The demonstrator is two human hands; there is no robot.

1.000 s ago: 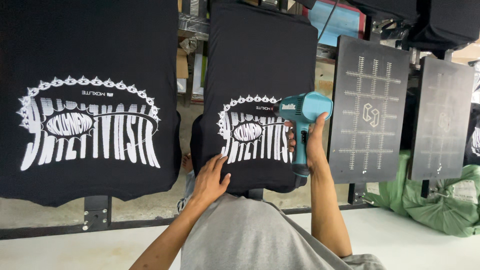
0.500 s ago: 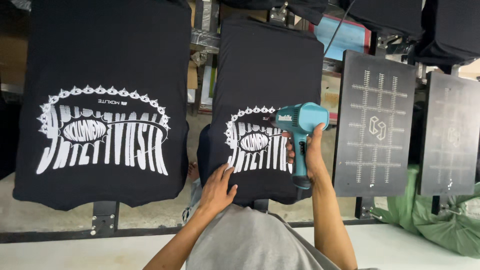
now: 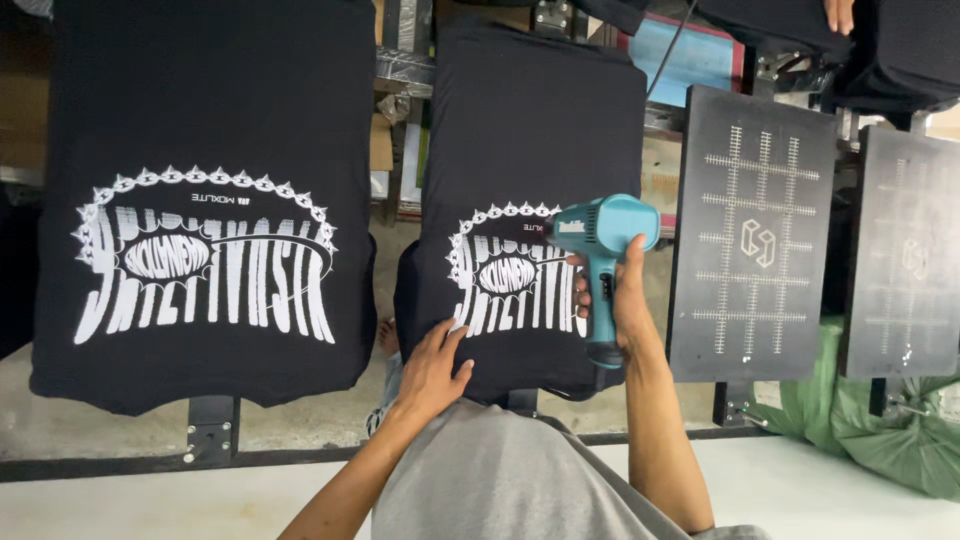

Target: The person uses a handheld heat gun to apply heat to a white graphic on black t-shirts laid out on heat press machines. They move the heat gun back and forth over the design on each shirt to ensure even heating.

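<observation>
Single head-worn view, looking steeply down past the grey-clad torso (image 3: 520, 480) at close range. Faces a row of printing boards: black shirt on the centre board (image 3: 530, 130) straight ahead, second printed shirt (image 3: 200, 120) left, two bare dark boards (image 3: 755, 230) right. Both forearms enter from the bottom edge. Floor and green sacks (image 3: 890, 440) visible beneath. No second view for overlap.

second black printed shirt (image 3: 205, 200) on the left board, two bare dark boards with white grid marks (image 3: 752, 235) (image 3: 905, 250) at right, green sacks (image 3: 890, 430) below them, blue frame (image 3: 690, 55) up top, concrete floor (image 3: 90, 425)
</observation>
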